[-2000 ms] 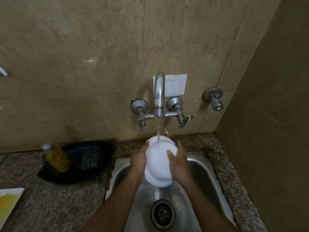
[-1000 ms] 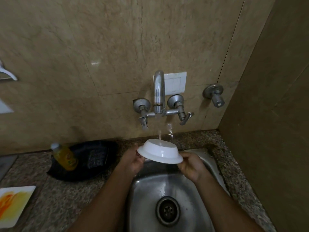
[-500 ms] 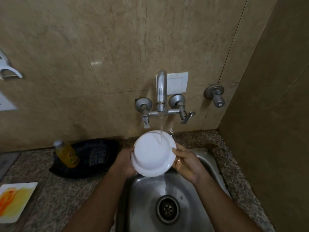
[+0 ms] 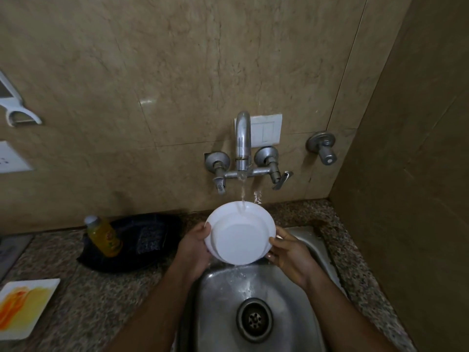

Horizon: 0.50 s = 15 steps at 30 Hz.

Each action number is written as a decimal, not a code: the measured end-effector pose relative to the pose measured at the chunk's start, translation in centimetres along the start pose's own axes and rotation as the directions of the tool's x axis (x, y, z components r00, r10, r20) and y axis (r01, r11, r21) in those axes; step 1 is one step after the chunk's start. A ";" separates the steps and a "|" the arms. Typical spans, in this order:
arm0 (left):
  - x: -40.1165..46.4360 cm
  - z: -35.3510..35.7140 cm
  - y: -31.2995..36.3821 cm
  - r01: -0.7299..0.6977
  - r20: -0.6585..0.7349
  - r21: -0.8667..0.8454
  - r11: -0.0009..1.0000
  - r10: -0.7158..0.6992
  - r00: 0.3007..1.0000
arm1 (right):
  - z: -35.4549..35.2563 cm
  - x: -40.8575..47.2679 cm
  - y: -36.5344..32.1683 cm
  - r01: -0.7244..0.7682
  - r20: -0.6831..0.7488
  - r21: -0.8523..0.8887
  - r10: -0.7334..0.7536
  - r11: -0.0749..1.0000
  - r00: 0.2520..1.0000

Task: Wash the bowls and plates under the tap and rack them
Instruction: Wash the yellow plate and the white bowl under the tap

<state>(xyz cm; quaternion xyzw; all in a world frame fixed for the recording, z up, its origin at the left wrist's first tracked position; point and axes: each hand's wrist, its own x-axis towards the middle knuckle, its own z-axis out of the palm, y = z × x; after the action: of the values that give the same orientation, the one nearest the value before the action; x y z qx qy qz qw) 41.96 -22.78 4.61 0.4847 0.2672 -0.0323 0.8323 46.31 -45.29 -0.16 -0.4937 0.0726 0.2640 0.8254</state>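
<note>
The white bowl [image 4: 240,233] is now tipped with its underside toward the camera and held over the steel sink [image 4: 299,323], right in the stream from the wall tap [image 4: 242,143]; a second ago it was held nearly level with its base up, so it has been tilted to let the water run across the outside. The stream strikes the upper rim and sheets off the lower edge into the basin above the drain [image 4: 254,319]. The left hand [image 4: 195,246] grips the bowl's left edge, thumb over the rim and fingers hidden behind; the right hand [image 4: 289,252] holds the right edge with its fingers curled round the rim. This reads as the rinse of the bowl's outer face, probably close to done, with racking not yet begun; no rack shows in this view. On the granite counter [image 4: 101,295] to the left stand a yellow bottle [image 4: 104,236] against a dark bag [image 4: 142,240] and a white plate smeared orange [image 4: 24,307], likely waiting its turn.
</note>
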 end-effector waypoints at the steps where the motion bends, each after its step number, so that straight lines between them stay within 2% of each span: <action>1: 0.0 0.2 0.0 -0.009 0.006 0.020 1.000 0.009 1.000 | 0.0 0.0 -0.1 0.002 -0.018 -0.013 -0.003 1.000 1.000; 5: 0.2 1.4 0.3 -0.032 0.016 0.083 0.996 0.030 0.999 | -0.1 0.1 -0.9 0.011 -0.081 -0.077 -0.017 0.997 0.997; 9: 0.5 2.3 0.7 0.010 0.069 0.088 0.996 -0.016 0.998 | -0.9 0.5 -1.4 -0.015 -0.131 -0.090 0.003 0.996 0.991; 15: 0.7 3.1 0.7 0.109 0.078 -0.083 0.991 -0.102 0.992 | -1.7 0.9 -1.1 -0.080 -0.161 -0.104 0.063 0.991 0.985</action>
<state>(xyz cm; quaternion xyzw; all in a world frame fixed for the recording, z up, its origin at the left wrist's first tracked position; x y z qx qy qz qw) 44.05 -24.79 5.99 0.4317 0.2630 -0.0824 0.8589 47.91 -46.81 -0.50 -0.5547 0.1407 0.2571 0.7787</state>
